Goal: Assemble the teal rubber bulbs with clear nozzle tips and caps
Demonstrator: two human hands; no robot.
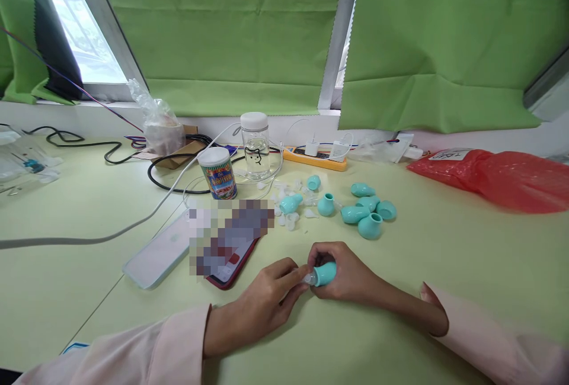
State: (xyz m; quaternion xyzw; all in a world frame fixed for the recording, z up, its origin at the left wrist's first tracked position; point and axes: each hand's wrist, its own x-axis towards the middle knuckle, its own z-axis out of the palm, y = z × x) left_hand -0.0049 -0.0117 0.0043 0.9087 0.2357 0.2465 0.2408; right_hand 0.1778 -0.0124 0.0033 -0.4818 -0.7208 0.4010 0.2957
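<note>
In my right hand is a glossy turquoise bulb, lying on its side with its neck facing left. The fingers of my left hand pinch a small clear piece at the mouth of that bulb; the two parts touch. Beyond my hands several more turquoise bulbs lie or stand on the pale green table. Small clear and white pieces are scattered beside them, left of the bulbs.
Two phones, one pale and one dark red-edged, lie left of centre. Behind them stand a patterned tub and a clear jar. A power strip, cables and a red bag lie along the back.
</note>
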